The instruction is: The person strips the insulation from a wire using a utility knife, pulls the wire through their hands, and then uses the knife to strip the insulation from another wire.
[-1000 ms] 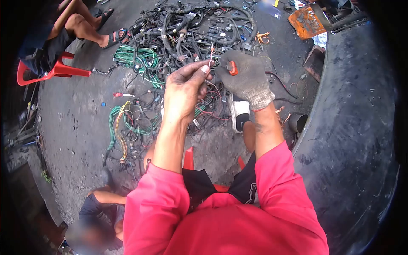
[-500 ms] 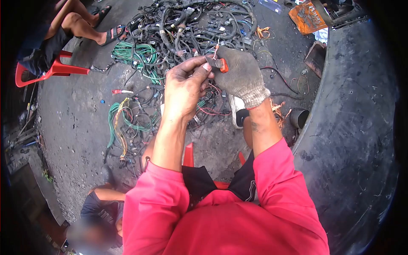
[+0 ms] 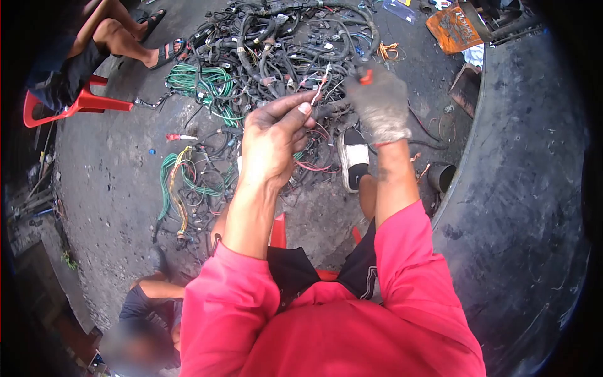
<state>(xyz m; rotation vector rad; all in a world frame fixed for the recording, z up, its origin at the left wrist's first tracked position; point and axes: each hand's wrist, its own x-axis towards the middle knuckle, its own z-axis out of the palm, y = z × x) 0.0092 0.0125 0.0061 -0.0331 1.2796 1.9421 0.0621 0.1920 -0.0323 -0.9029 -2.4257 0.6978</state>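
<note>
My bare left hand (image 3: 274, 135) pinches a thin white-and-reddish wire (image 3: 320, 87) between thumb and fingertips, its free end pointing up and away. To the right, my right hand (image 3: 380, 103), in a grey knit glove and blurred by motion, is closed on an orange-handled knife (image 3: 365, 77). Only a bit of the knife's handle shows; the blade cannot be made out now. A gap separates the gloved hand from the wire. Beyond both hands, a tangled heap of black wiring harnesses (image 3: 270, 47) spreads over the ground.
A green wire coil (image 3: 200, 81) lies left of the heap, with yellow and green wires (image 3: 178, 182) nearer. One person sits on a red chair (image 3: 81, 103); another person (image 3: 154, 308) is at lower left. A large dark panel (image 3: 515, 188) takes up the right side.
My right hand has moved right with the knife, away from my left hand. More of the wire shows above my left fingertips, while the left hand stays nearly in place.
</note>
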